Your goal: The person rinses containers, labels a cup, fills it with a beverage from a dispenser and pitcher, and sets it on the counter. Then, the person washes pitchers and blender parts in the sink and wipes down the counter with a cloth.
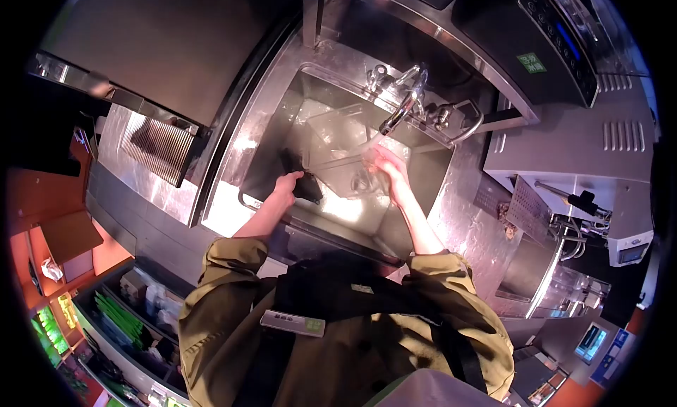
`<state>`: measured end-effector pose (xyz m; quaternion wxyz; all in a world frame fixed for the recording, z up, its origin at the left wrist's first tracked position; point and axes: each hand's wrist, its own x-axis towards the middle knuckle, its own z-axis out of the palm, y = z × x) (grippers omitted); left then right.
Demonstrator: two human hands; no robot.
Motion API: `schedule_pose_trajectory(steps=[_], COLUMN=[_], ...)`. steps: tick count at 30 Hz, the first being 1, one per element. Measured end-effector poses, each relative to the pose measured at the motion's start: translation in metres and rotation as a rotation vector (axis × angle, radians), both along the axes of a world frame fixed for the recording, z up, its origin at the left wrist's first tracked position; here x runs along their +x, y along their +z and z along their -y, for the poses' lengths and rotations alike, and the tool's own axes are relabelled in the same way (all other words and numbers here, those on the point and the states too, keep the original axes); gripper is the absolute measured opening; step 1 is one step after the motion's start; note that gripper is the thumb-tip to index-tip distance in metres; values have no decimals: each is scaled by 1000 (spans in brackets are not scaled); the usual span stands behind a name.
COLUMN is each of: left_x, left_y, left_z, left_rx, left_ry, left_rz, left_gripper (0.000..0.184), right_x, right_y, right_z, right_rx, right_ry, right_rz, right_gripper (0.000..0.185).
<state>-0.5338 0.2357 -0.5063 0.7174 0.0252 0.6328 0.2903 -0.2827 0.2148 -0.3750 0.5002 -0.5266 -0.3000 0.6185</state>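
Note:
Inside the steel sink (pixel 271 135), a clear see-through container (pixel 335 135) is tilted below the tap (pixel 402 114). My right hand (pixel 386 167) is closed on the container's right edge, just under the spout. My left hand (pixel 285 186) is closed on a black object (pixel 307 188) at the left of the sink, close to the container. The kind of the black object cannot be made out. Bright glare and wet surfaces blur the container's lower part.
A steel frame (pixel 430 29) spans above the tap, and a dark machine with a keypad (pixel 557 33) stands at the upper right. At the right is a steel machine (pixel 575 135). A ribbed steel tray (pixel 159 149) lies left of the sink. Drawers with green packets (pixel 123 319) stand at the lower left.

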Motion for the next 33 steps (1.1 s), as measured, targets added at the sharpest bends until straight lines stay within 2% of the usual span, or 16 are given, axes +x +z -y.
schedule_pose_trajectory(steps=[3, 4, 8, 11, 12, 15, 16, 19, 23, 25, 27, 29, 31, 32, 33], left_x=[2, 2, 3, 5, 5, 3, 1, -3, 1, 1, 4, 6, 8, 6, 5], left_y=[0, -6, -11, -13, -17, -20, -16, -2, 20, 20, 16, 2, 11, 12, 12], left_z=[1, 2, 6, 9, 11, 9, 10, 12, 8, 4, 1, -2, -7, -10, -21], left_rx=[-15, -13, -24, -46, -28, 20, 19, 44, 150, 169, 197, 182, 102, 156, 260], left_ry=[37, 49, 67, 59, 61, 85, 84, 60, -42, -92, -115, -131, -238, -364, -557], left_rz=[72, 89, 135, 112, 118, 153, 168, 171, 123, 76, 179, 264, 195, 129, -54], left_gripper=[27, 27, 27, 28, 28, 28, 28, 28, 28, 28, 28, 28, 30, 38, 43], right_x=[-1, 0, -3, -15, -18, -37, -42, -34, -17, -19, -24, -37, -57, -69, -77], right_y=[4, 10, -6, -7, -5, -5, 0, 15, 20, 38, 50, 61, 75, 70, 63], right_z=[14, 15, 17, 13, 8, 5, 11, 17, 14, 18, 16, 11, 6, 9, 12], right_rx=[223, -5, 175, 76, 254, 162, 131, 154, 188, 326, 497, 430, 372, 397, 423], right_ry=[178, 188, -96, -112, -170, -439, -357, -240, -176, 94, 327, 580, 842, 898, 953], right_rz=[734, 641, 650, 826, 951, 921, 910, 1153, 1176, 1320, 1516, 1558, 1567, 1634, 1702], right_gripper=[54, 59, 56, 48, 45, 47, 48, 49, 48, 48, 47, 44, 35, 33, 30])
